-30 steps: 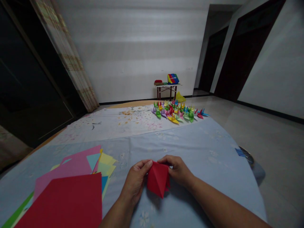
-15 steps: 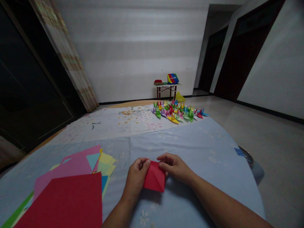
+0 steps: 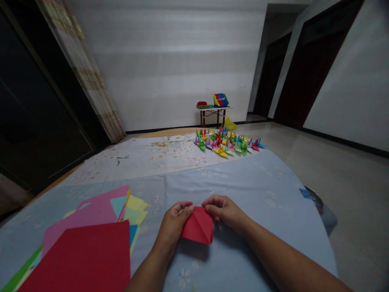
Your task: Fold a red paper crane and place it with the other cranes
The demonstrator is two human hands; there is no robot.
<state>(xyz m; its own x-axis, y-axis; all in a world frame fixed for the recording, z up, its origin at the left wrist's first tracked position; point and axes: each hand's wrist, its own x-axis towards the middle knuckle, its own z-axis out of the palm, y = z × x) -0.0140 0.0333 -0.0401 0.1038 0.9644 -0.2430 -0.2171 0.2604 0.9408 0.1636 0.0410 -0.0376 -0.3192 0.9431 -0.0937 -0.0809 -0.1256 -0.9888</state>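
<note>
A small folded square of red paper (image 3: 198,226), creased along its diagonal, is held just over the blue tablecloth (image 3: 243,182). My left hand (image 3: 178,221) pinches its upper left corner between thumb and fingers. At the upper right corner, my right hand (image 3: 223,211) grips the paper with its thumb on top and fingertips partly hidden behind. Left of my hands lies a pile of paper sheets, with a large red sheet (image 3: 85,255) on top and a pink sheet (image 3: 91,219) beneath it.
Many folded paper cranes (image 3: 225,142) in mixed colours stand at the table's far right. A white flowered cloth (image 3: 146,156) covers the far part. Beyond the table, a small stand (image 3: 214,108) carries a colourful box (image 3: 221,100). A stool (image 3: 314,198) is at the right edge.
The red paper has tilted and its lower edge has risen slightly, with a layer opening at the lower right corner. Both hands keep hold of the upper corners and have barely moved.
</note>
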